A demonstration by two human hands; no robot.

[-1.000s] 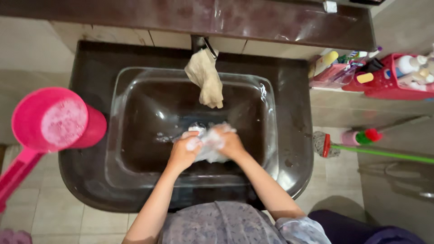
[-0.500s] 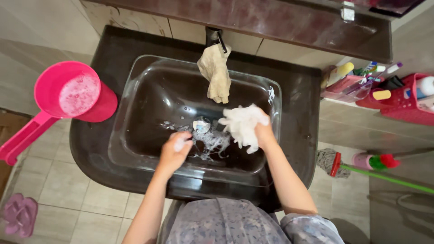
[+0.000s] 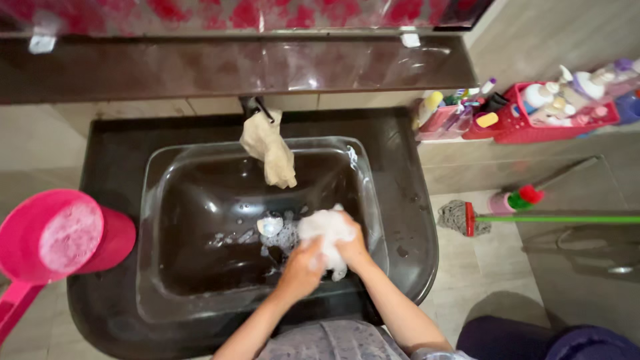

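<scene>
While both my hands meet over the dark glass sink (image 3: 167, 200), I hold 1 soapy white cloth (image 3: 323, 230) between them, low enough that suds drip into the basin near the drain (image 3: 270, 225). My left hand (image 3: 301, 267) presses its fingers closed against the cloth from 7 o'clock; my right hand (image 3: 352, 247) wraps it from 4 o'clock, fingers curled shut around the wad. Both forearms come up from 6 o'clock, elbows tucked, wrists angled inward. A beige rag (image 3: 270, 150) hangs over the tap at 12 o'clock, above the basin and apart from the cloth. A pink scoop (image 3: 67, 237) full of foam sits on the counter at 9 o'clock. A red basket of bottles (image 3: 547, 113) and a green-handled mop (image 3: 507, 219) lie at 2-3 o'clock.
</scene>
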